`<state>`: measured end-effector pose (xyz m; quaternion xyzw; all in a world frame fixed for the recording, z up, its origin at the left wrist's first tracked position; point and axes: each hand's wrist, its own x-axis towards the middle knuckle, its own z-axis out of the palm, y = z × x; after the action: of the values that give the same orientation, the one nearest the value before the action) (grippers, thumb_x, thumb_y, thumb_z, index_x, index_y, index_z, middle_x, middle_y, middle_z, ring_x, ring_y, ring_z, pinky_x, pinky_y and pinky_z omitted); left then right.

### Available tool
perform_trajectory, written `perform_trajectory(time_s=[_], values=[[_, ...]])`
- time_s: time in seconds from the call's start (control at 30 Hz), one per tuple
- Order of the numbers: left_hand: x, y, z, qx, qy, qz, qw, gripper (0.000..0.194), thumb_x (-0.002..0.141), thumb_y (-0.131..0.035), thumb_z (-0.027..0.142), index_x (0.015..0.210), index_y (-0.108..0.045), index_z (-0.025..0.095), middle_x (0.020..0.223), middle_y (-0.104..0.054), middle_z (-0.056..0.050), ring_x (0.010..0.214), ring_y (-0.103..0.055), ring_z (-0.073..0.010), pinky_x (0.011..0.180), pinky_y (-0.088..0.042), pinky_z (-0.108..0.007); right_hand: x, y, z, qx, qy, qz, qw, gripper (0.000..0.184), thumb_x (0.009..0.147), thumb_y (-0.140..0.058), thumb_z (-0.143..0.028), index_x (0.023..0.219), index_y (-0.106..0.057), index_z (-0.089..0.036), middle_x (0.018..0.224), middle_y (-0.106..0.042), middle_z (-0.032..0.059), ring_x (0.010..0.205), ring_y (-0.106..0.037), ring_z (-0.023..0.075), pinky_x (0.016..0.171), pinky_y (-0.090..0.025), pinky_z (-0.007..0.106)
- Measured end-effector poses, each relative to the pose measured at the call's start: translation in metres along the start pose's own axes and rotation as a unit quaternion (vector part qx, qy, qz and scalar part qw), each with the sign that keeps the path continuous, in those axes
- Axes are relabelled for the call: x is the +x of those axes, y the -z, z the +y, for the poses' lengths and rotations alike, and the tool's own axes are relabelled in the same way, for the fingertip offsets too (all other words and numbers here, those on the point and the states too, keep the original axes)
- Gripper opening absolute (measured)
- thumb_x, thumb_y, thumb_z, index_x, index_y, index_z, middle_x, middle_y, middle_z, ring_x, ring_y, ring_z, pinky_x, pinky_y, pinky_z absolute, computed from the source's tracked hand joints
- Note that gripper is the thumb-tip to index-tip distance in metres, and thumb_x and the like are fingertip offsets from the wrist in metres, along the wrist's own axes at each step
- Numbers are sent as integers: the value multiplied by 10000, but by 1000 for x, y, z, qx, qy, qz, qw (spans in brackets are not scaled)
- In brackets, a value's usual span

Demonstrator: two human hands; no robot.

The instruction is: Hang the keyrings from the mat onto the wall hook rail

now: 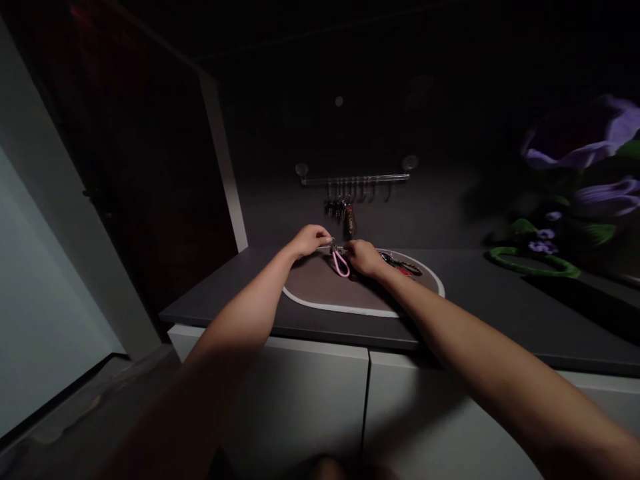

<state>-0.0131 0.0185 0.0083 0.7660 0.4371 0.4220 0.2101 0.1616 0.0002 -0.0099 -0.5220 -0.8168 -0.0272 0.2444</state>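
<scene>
Above an oval mat (325,293) on the counter, my left hand (311,241) pinches the metal end of a keychain with a pink braided loop (341,264). The loop hangs down between my two hands. Just right of it, my right hand (364,257) is closed with its fingertips close to the keychain's metal parts; what it grips is hidden. Behind the right wrist lie more keychains (407,265), one dark and braided, with a red piece among them.
On the back wall a clear hook rail (355,179) hangs from two suction cups, with several keys (338,207) and a brown tag (351,220) on its hooks. Purple flowers (580,153) and a green ring-shaped base (533,263) stand at right. White cabinets (310,393) are below.
</scene>
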Motion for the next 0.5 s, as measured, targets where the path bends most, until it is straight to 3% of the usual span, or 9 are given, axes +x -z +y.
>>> perform_trajectory(time_s=[0.17,0.33,0.5], values=[[-2,-2,13,-166,19,12,986,131,689,-606,216,735,-608,93,704,-628,-44,606,-529,-85,675,-422,-258,-3,5,-3,69,3,64,996,400,813,-398,-207,1205,-422,-129,1057,-599,130,931,-566,196,790,-388,260],[-4,-4,26,-296,50,36,953,122,683,-626,208,736,-597,102,752,-638,-42,679,-565,-79,759,-431,-268,-4,11,-8,172,-13,137,975,304,841,-345,-267,1093,-472,-155,1018,-598,95,896,-555,168,801,-384,269],[-5,-7,32,-405,62,50,911,40,716,-590,147,727,-587,109,733,-638,-27,749,-585,-75,860,-412,-288,0,9,-8,288,10,159,944,269,835,-337,-354,946,-506,-177,876,-608,34,799,-544,132,760,-405,258]])
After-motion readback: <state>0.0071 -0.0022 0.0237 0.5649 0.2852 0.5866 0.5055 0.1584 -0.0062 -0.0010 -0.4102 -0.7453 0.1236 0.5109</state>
